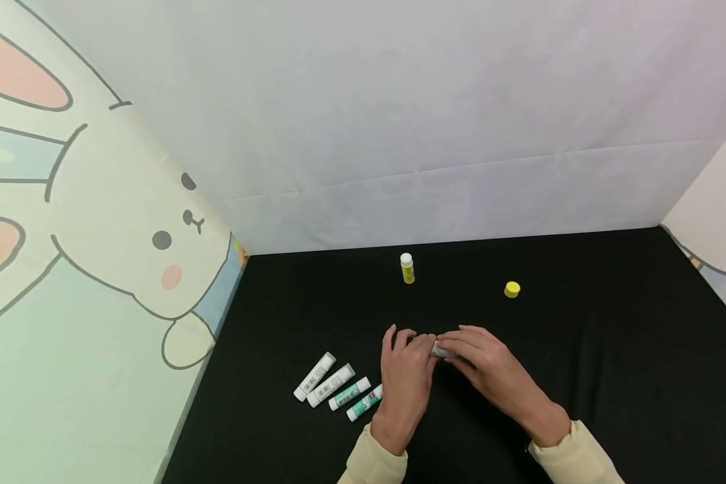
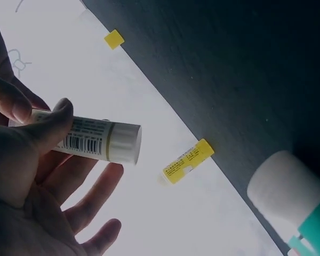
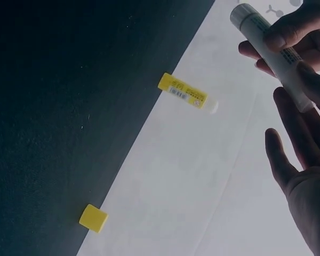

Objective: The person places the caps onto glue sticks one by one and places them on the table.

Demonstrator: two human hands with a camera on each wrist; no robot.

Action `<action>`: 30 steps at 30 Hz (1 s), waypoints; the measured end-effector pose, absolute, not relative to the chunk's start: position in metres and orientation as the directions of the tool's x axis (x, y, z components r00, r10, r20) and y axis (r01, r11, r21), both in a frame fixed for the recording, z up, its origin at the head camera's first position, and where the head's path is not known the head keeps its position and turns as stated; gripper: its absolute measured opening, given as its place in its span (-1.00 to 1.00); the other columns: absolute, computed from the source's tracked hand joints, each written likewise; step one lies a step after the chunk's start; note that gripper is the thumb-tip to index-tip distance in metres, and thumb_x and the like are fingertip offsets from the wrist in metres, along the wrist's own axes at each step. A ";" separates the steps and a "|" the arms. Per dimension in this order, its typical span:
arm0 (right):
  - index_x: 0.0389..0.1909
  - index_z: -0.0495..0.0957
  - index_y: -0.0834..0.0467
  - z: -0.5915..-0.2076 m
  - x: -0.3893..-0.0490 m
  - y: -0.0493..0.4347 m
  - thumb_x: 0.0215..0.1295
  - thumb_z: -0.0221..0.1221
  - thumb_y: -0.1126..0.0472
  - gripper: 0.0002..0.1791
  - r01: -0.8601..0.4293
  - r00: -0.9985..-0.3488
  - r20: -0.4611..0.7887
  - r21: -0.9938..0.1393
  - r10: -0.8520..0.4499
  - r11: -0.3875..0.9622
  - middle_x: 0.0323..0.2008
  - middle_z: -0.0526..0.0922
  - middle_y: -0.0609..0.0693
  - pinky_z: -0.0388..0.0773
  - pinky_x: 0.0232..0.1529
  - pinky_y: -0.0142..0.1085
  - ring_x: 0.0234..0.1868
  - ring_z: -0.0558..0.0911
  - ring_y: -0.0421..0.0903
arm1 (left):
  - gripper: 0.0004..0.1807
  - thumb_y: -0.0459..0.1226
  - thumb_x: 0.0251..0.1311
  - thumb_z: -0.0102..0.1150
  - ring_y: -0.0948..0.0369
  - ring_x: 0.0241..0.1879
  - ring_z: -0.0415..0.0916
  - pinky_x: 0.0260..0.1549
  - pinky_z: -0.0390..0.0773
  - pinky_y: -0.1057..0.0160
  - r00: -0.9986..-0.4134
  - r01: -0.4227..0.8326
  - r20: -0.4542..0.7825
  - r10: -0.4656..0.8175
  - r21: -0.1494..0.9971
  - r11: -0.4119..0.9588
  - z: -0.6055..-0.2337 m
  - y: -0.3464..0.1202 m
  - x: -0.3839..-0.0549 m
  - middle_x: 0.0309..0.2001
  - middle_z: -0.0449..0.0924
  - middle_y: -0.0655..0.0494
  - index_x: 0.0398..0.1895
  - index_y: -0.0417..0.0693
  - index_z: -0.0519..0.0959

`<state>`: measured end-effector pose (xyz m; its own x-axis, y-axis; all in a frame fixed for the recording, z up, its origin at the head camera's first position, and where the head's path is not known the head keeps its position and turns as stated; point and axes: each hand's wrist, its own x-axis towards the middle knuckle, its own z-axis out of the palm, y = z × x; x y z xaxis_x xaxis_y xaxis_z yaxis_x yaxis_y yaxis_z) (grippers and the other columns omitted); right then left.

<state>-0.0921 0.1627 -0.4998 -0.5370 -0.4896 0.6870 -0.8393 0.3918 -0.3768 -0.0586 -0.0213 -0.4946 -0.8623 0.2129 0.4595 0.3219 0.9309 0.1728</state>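
Note:
Both hands hold one white glue stick (image 2: 90, 136) above the black table. My left hand (image 1: 407, 373) pinches its barcoded body between thumb and fingers, with the other fingers spread beneath. At the opposite end, my right hand (image 1: 490, 366) grips the stick with thumb and fingertips. Most of the stick is hidden by the fingers in the head view. Beyond the hands stands a yellow glue stick (image 1: 408, 270), upright with a whitish top. A separate yellow cap (image 1: 511, 290) sits to its right.
Left of my left hand, several glue sticks lie slanted side by side: white ones, such as the leftmost white stick (image 1: 314, 377), and green-and-white ones, such as this green stick (image 1: 349, 394). A pale wall (image 1: 429, 195) rises behind the black table (image 1: 581, 390); a rabbit-printed panel (image 1: 115, 255) borders the left.

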 end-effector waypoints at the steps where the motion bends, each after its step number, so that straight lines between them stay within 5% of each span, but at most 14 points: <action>1: 0.05 0.74 0.18 -0.499 -0.092 0.162 0.25 0.48 0.27 -0.66 -0.839 -0.537 0.689 -0.376 -0.487 0.393 0.00 0.79 0.00 0.32 0.48 -0.38 -0.01 0.76 -0.05 | -0.72 -0.23 0.20 0.56 0.18 0.00 0.61 0.36 0.45 -0.13 -0.862 0.324 0.460 0.214 0.174 0.930 -0.494 -0.021 -0.058 -0.09 0.81 0.29 -0.03 0.13 0.77; 5: 0.05 0.74 0.19 -0.498 -0.090 0.161 -0.21 0.59 0.54 -0.34 -0.838 -0.537 0.700 -0.377 -0.471 0.395 0.00 0.80 0.01 0.31 0.48 -0.38 -0.04 0.78 -0.04 | -0.73 -0.24 0.21 0.55 0.20 -0.04 0.59 0.36 0.46 -0.11 -0.861 0.333 0.461 0.217 0.186 0.925 -0.494 -0.021 -0.058 -0.10 0.81 0.29 -0.03 0.12 0.75; 8: 0.05 0.74 0.19 -0.497 -0.089 0.160 -0.07 0.57 0.49 -0.43 -0.835 -0.544 0.700 -0.393 -0.463 0.385 -0.01 0.80 0.01 0.29 0.49 -0.39 -0.05 0.78 -0.04 | -0.73 -0.25 0.20 0.55 0.20 -0.06 0.59 0.34 0.46 -0.11 -0.861 0.335 0.461 0.215 0.195 0.922 -0.493 -0.021 -0.057 -0.10 0.81 0.29 -0.04 0.12 0.74; 11: 0.04 0.74 0.19 -0.499 -0.088 0.160 0.39 0.37 0.19 -0.73 -0.825 -0.562 0.685 -0.422 -0.463 0.377 -0.01 0.80 0.01 0.27 0.51 -0.38 -0.03 0.78 -0.04 | -0.72 -0.26 0.18 0.56 0.20 -0.06 0.58 0.32 0.47 -0.14 -0.864 0.330 0.457 0.211 0.199 0.923 -0.493 -0.020 -0.056 -0.12 0.80 0.29 -0.06 0.11 0.74; 15: 0.03 0.74 0.18 -0.499 -0.086 0.159 0.56 0.07 0.00 -0.60 -0.803 -0.594 0.661 -0.461 -0.458 0.377 0.01 0.80 0.00 0.19 0.57 -0.31 0.00 0.78 -0.04 | -0.71 -0.28 0.15 0.59 0.19 -0.06 0.58 0.31 0.48 -0.18 -0.865 0.326 0.456 0.210 0.192 0.926 -0.492 -0.020 -0.055 -0.15 0.79 0.28 -0.08 0.11 0.72; 18: 0.04 0.74 0.18 -0.498 -0.084 0.157 0.34 0.36 0.27 -0.73 -0.801 -0.597 0.672 -0.472 -0.439 0.367 0.00 0.80 0.01 0.10 0.61 -0.27 0.00 0.78 -0.02 | -0.70 -0.30 0.14 0.59 0.19 -0.06 0.57 0.31 0.47 -0.19 -0.863 0.327 0.459 0.212 0.186 0.927 -0.491 -0.020 -0.055 -0.16 0.79 0.27 -0.09 0.10 0.72; 22: 0.01 0.75 0.20 -0.497 -0.082 0.153 -0.14 0.53 0.60 -0.41 -0.802 -0.594 0.699 -0.473 -0.399 0.364 -0.03 0.81 0.01 0.05 0.63 -0.27 -0.06 0.80 -0.01 | -0.69 -0.33 0.13 0.59 0.18 -0.06 0.57 0.31 0.47 -0.21 -0.863 0.325 0.458 0.213 0.182 0.928 -0.490 -0.020 -0.054 -0.16 0.78 0.26 -0.09 0.10 0.71; 30: -0.03 0.76 0.19 -0.498 -0.075 0.148 -0.12 0.52 0.61 -0.44 -0.766 -0.638 0.683 -0.514 -0.356 0.387 -0.05 0.81 0.02 0.01 0.63 -0.25 -0.06 0.79 -0.01 | -0.70 -0.35 0.14 0.57 0.17 -0.05 0.56 0.32 0.46 -0.23 -0.850 0.337 0.480 0.218 0.178 0.924 -0.489 -0.021 -0.052 -0.19 0.76 0.26 -0.12 0.09 0.69</action>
<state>-0.0749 0.1478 -0.4976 -0.6381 -0.3563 0.6826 -0.7657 0.3866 -0.5140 -0.0517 -0.0205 -0.4890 -0.8497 0.2179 0.4801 0.3374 0.9244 0.1776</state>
